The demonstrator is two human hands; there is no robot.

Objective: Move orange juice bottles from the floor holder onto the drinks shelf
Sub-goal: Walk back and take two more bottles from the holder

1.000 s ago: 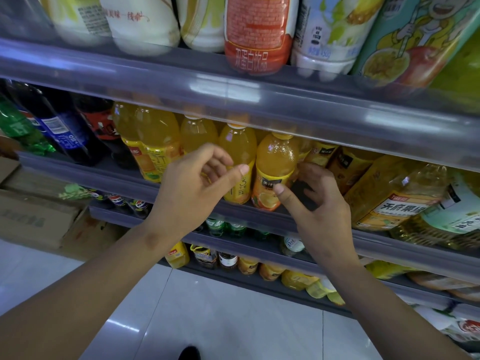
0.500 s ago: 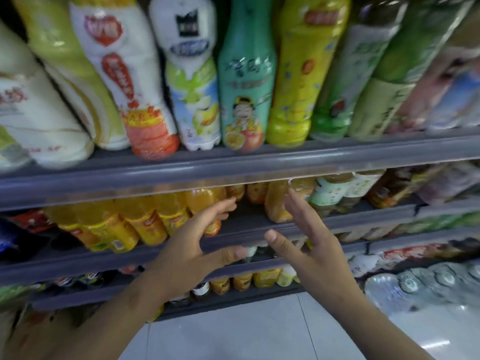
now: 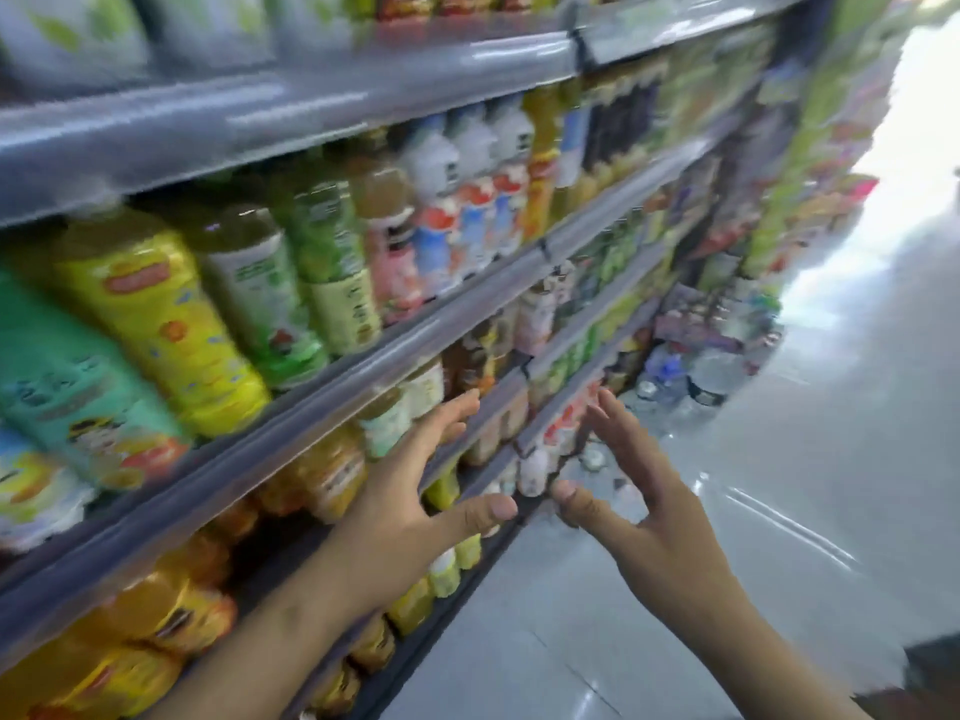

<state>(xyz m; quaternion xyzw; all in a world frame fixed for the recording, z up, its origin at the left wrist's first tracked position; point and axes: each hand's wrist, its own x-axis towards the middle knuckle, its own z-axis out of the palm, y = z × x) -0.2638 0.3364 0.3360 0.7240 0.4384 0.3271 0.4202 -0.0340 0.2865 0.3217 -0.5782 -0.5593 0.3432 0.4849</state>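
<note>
Both the left hand (image 3: 415,506) and right hand (image 3: 649,517) hang open and empty (the view is blurred), so best stoop for one orange juice bottle with a firm grip.

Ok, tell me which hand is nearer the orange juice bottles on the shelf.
Left. The left hand is open right in front of the orange juice bottles, its fingers overlapping the shelf edge. The right hand is open too, further right, out over the floor.

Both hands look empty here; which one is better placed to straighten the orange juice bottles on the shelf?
Probably left. The open left hand hangs right before the orange juice bottles; the open right hand is out over the pale tiled floor.
</note>
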